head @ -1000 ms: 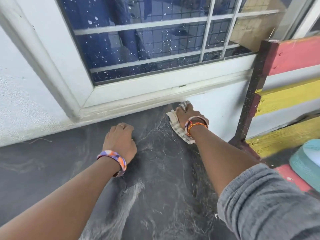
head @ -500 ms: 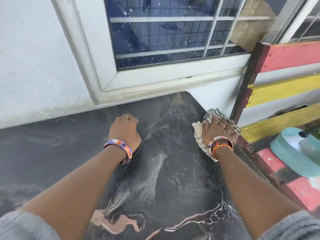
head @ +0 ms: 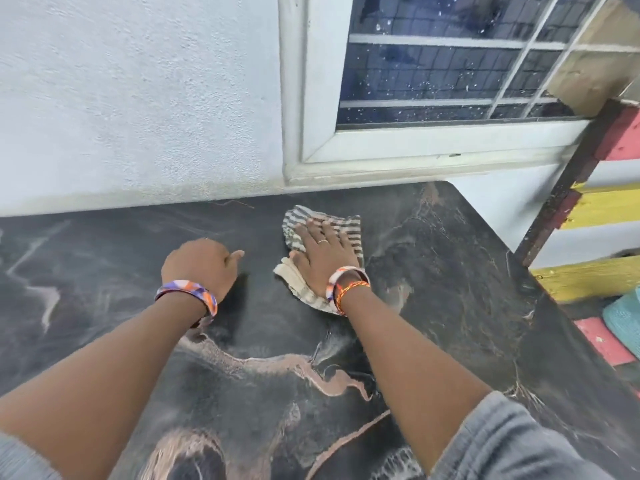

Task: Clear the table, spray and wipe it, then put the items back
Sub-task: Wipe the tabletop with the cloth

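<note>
The table [head: 450, 289] has a dark marbled top with pinkish veins and stands against a white wall. A striped grey and cream cloth [head: 298, 223] lies flat on the top near the far edge. My right hand [head: 325, 252] presses down on the cloth with fingers spread over it. My left hand [head: 199, 265] rests on the bare tabletop just left of the cloth, curled into a loose fist with nothing in it. Faint wet streaks show on the surface near me.
A window [head: 450, 64] with a white frame and a speckled pane sits above the table's far right. A red and yellow slatted wooden bench [head: 595, 216] stands to the right of the table, with a teal woven object [head: 623, 317] on it.
My right hand has slid the cloth from the table's right edge leftward toward the middle of the far side. My left hand has stayed planted on the top. The view has turned left.
</note>
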Tool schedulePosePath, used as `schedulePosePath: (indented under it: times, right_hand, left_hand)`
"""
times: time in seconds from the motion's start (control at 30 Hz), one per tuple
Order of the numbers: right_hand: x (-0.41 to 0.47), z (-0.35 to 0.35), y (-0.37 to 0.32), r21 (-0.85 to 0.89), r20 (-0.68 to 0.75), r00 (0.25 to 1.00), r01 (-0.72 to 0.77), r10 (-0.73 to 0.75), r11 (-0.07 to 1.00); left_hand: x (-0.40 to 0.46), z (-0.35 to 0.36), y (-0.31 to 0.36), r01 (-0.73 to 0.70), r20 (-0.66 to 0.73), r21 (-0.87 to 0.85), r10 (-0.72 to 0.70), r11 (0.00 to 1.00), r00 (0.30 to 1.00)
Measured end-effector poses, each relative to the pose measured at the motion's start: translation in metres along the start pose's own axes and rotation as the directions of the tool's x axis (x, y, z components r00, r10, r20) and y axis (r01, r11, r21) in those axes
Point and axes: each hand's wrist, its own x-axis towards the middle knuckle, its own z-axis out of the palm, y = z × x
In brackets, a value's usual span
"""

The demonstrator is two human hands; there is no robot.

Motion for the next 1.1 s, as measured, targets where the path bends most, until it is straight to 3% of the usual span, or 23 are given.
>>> schedulePosePath:
  times: [0.1,0.17,0.4,0.53,0.73,0.83,0.93,1.1]
  right_hand:
    - [-0.012,0.011,-0.038,0.033,0.044,0.969,0.244,-0.245,0.969]
    - [-0.024,0.015,-0.04,0.042,0.067,0.944,0.322,-0.324,0.946]
    - [-0.019,0.003,0.009,0.016,0.085,0.957,0.276,-0.277,0.961]
    - [0.018,-0.013,0.059,0.012,0.049,0.987,0.15,-0.15,0.989]
    - [0.061,-0.041,0.163,0.032,-0.034,0.988,-0.151,0.152,0.988]
    - [0.068,-0.051,0.213,0.061,-0.055,0.939,-0.336,0.339,0.94]
    - [0.063,-0.058,0.246,0.122,-0.081,0.842,-0.523,0.534,0.844]
    - [0.034,-0.058,0.257,0.221,-0.085,0.719,-0.662,0.69,0.716]
  left_hand:
    - [-0.005,-0.002,-0.004,0.038,-0.008,0.009,-0.038,0.999,0.999]
    - [-0.006,-0.005,0.0,0.072,-0.008,0.001,-0.072,0.997,0.997]
    - [0.005,-0.009,0.055,0.045,-0.046,-0.071,-0.048,0.997,0.998]
    - [0.02,0.001,0.1,-0.039,-0.058,-0.108,0.033,0.993,0.998]
    - [0.039,0.022,0.171,-0.192,0.015,-0.144,0.196,0.971,0.98]
    - [0.046,0.03,0.198,-0.259,0.006,-0.167,0.264,0.951,0.965]
    - [0.048,0.035,0.214,-0.296,-0.007,-0.208,0.301,0.932,0.953]
    - [0.038,0.029,0.215,-0.285,-0.007,-0.219,0.291,0.933,0.957]
